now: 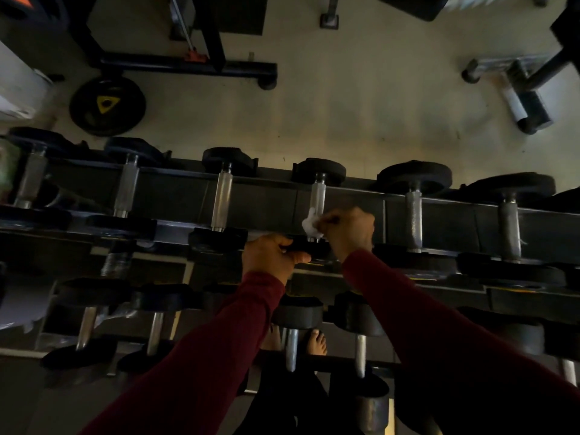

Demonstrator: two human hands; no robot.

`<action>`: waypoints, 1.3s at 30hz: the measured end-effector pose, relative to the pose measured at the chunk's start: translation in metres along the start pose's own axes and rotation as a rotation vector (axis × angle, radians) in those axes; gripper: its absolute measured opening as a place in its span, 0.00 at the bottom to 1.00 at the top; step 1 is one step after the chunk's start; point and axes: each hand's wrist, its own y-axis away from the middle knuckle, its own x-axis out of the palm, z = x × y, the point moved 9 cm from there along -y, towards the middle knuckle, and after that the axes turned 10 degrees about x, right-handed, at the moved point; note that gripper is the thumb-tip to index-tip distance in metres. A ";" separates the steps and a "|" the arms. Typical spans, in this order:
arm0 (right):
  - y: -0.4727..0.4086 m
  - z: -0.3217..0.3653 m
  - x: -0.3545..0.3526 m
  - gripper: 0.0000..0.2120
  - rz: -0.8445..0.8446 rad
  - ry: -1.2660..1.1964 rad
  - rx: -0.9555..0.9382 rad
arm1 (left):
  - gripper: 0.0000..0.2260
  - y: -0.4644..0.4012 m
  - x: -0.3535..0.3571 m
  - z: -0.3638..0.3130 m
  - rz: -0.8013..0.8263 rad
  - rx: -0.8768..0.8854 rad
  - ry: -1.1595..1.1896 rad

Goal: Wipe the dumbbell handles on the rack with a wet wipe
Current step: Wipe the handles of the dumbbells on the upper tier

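Head view, looking down over a dim gym rack (354, 196). Top tier holds a row of dumbbells w/ black heads and metal handles. The person's two arms in dark red sleeves reach in from the bottom.

Right hand (350, 229): fingers curled, pinching a white wet wipe (310, 222) against the lower part of one handle (318, 196), 4th dumbbell from the left on the top tier. Wipe is bunched up, touching the handle just above the near head.

Left hand (271, 254): fingers and thumb wrapped round the near black head (309, 248) of that same dumbbell, gripping it from the left side.

Neighbouring handles (221, 199) and (413, 219) sit either side, apart from both hands. Lower tier has more dumbbells w/ thinner handles (291, 348). A bare foot (317, 342) shows thru the rack below. Beyond the rack: pale floor (345, 105), a black weight plate w/ yellow triangle (107, 105) lying flat, and black machine frames (188, 62).
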 end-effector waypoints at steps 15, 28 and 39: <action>-0.033 0.004 -0.007 0.05 -0.309 -0.503 0.374 | 0.23 -0.004 0.003 0.008 0.001 -0.002 0.000; -0.045 -0.004 0.001 0.07 -0.212 -0.679 0.424 | 0.22 -0.005 0.003 0.010 0.010 0.016 0.008; -0.038 0.004 0.000 0.04 -0.228 -0.532 0.298 | 0.21 -0.006 0.004 0.007 0.042 0.001 0.004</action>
